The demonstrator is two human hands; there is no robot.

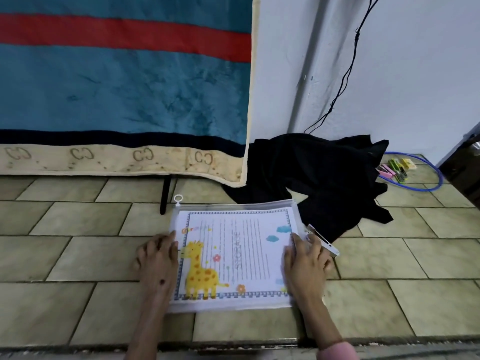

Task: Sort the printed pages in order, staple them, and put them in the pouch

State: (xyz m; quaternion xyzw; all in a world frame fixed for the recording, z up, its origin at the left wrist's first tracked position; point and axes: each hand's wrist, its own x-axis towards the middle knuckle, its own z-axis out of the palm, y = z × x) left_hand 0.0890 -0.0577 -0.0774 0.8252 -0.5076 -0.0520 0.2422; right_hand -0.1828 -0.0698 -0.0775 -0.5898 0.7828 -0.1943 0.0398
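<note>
Both hands lie flat, fingers straight, gripping nothing: left hand [157,258] and right hand [304,258] press opposite edges of the clear zip pouch with giraffe print [233,255], flat on the tiled floor [78,255].

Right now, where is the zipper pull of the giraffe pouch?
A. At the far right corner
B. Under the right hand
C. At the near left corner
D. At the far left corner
D: the white ring pull sticks up from the far left corner of the pouch, beyond the left hand.

left hand [158,258]: bare forearm | right hand [304,263]: pink sleeve cuff [337,352]
</note>
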